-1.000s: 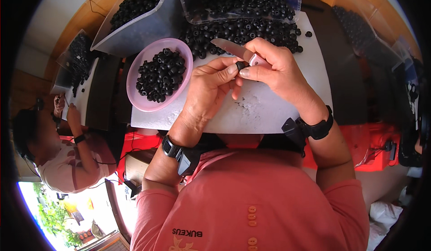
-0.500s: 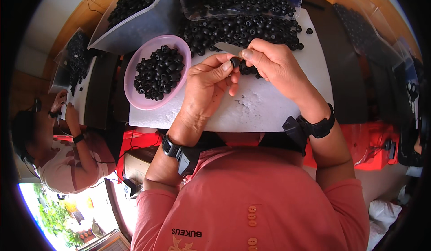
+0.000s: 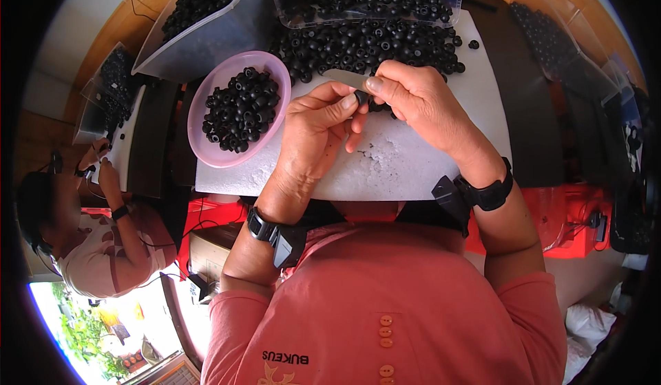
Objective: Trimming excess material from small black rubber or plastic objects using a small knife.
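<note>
The left hand [image 3: 313, 125] pinches a small black piece [image 3: 361, 98]; the right hand [image 3: 423, 103] grips a knife [image 3: 346, 77] (blade pointing left). A pink bowl [image 3: 198, 120] holds similar pieces [image 3: 241, 110] nearby.

The pieces [image 3: 241, 107] are black, the bowl [image 3: 197, 125] pink (the shirt [image 3: 330, 282] coral).

One short word in black capitals [image 3: 285, 358] stands on the pink shirt [image 3: 385, 268], left of its buttons [image 3: 386, 331]; it shows upside down, just above a pale motif [image 3: 277, 377] at the view's lower edge.
</note>
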The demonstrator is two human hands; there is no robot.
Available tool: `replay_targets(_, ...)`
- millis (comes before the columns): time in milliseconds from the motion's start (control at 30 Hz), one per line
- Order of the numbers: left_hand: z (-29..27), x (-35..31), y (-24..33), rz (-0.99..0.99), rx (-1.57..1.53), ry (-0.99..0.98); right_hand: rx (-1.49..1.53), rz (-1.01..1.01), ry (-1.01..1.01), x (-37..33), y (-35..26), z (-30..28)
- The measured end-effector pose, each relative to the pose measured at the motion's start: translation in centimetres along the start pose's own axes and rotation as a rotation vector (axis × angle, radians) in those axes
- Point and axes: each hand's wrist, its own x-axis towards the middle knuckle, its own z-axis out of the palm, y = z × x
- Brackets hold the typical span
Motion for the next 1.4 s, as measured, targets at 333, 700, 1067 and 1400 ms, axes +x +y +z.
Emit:
replay_targets(333,0.0,-0.1,0.2,-0.051,-0.019,0.002,-0.034,-0.027,-0.026,0.0,-0.1,-0.1)
replay_targets(700,-1.0,0.0,-0.1,-0.095,-0.079,-0.009,-0.057,-0.118,-0.050,-0.1,0.2,0.1)
replay_targets(1067,-1.6,0.6,0.3,-0.002,-0.127,-0.098,-0.166,-0.336,-0.167,-0.6,0.3,0.7)
replay_targets(1400,-0.4,0.2,-0.1,0.024,-0.067,-0.049,0.045,-0.204,0.103,0.4,0.5,-0.3)
